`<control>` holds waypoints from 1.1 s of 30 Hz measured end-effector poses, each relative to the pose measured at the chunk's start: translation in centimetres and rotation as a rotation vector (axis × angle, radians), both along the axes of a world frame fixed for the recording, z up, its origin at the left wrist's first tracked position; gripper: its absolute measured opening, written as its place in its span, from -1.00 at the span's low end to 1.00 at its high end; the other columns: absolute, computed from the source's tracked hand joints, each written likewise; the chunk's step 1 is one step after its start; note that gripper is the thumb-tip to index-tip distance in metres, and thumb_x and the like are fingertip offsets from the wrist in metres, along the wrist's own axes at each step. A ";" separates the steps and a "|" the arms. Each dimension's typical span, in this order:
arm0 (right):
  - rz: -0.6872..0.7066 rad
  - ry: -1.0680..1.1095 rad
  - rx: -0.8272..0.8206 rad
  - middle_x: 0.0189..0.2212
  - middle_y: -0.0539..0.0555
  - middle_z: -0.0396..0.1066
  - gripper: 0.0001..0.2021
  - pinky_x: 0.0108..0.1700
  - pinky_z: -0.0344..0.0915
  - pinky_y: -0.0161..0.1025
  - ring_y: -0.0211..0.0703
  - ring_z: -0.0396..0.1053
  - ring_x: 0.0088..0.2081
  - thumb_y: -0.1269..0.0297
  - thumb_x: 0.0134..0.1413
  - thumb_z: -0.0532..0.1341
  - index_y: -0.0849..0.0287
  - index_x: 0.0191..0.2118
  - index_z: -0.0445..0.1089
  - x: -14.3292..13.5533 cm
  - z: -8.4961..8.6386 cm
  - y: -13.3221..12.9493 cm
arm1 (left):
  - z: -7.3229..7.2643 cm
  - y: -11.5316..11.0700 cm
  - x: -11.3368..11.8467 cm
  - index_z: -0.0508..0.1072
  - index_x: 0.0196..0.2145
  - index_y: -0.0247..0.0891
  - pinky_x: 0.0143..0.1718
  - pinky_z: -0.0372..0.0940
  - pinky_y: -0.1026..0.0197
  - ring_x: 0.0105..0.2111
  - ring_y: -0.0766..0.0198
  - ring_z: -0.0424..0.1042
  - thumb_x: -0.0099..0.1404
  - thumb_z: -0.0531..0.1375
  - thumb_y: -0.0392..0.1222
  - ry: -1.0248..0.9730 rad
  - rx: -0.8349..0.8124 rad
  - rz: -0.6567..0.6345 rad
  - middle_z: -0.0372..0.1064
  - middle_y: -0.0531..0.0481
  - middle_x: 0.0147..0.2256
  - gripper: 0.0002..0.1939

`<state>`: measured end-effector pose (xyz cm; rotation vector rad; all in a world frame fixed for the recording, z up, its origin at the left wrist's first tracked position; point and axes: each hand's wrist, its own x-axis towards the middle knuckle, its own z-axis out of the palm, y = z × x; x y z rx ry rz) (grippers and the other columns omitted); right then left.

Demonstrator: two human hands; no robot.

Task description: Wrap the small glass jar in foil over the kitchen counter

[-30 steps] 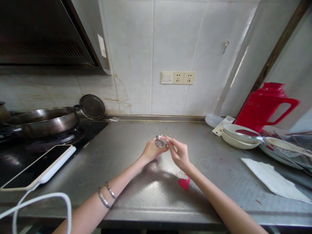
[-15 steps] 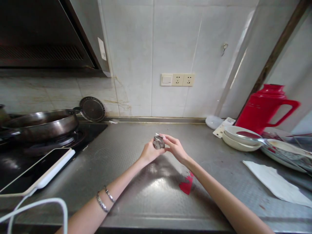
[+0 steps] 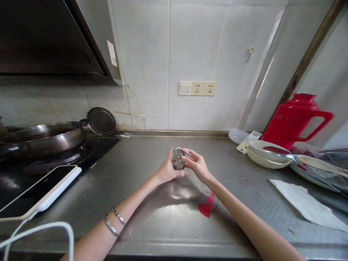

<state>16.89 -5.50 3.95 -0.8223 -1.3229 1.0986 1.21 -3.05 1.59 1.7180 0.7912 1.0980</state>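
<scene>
A small clear glass-like object (image 3: pixel 178 159) with a patterned surface is held up above the middle of the metal counter. My left hand (image 3: pixel 167 170) holds it from the left, thumb up along its side and fingers beneath. The fingers of my right hand (image 3: pixel 198 166) touch its right side and top, where something small and pale shows between the fingertips. Below the hands, the counter mirrors bright light, and a red patch (image 3: pixel 206 207) lies near my right forearm.
At the left, a steel pan (image 3: pixel 49 139) sits on the black stove, with a phone (image 3: pixel 38 190) and white cable in front. A red thermos (image 3: pixel 289 119), stacked bowls (image 3: pixel 268 161), plates and a white paper (image 3: pixel 307 203) are at the right. Wall sockets (image 3: pixel 203 88) are behind.
My left fingers have spread and lowered beneath the glass-like object, showing more of it. The fingers of my right hand have shifted slightly around its top and right side.
</scene>
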 end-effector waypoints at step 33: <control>-0.293 -0.659 0.707 -0.07 0.08 0.49 -0.68 -0.07 0.43 -0.18 -0.09 0.47 -0.07 0.35 0.26 0.01 0.02 0.03 0.39 0.4 -0.4 -0.9 | -0.6 -1.0 0.8 0.14 0.11 -0.19 -0.04 0.24 0.09 -0.07 0.11 0.33 -0.16 0.37 -0.36 0.136 0.215 0.230 0.25 -0.12 -0.03 -0.13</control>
